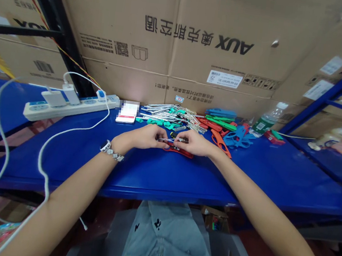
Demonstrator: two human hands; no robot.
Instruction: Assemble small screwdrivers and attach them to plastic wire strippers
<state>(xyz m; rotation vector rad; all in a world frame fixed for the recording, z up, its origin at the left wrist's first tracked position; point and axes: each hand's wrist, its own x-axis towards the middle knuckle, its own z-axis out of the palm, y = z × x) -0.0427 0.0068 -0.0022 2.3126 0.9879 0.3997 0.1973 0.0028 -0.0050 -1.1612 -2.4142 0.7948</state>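
My left hand (148,137) is closed, its fingertips pinching the end of a thin silvery metal piece (166,139). From the other side, my right hand (196,143) is closed with its fingers around small metal parts that they largely cover. Beneath the fingertips lies a red plastic handle (183,151) on the blue table (150,171). A black and yellow tool handle (173,135) shows just behind the gap between my hands. Behind them is a pile of silvery metal strips (163,110) mixed with teal plastic clips (171,125).
Red frames (219,141) and blue plastic handles (239,137) lie to the right, near a water bottle (265,122). A white box (128,112) and a power strip (77,106) with cables are at left. A cardboard wall (174,53) closes off the back.
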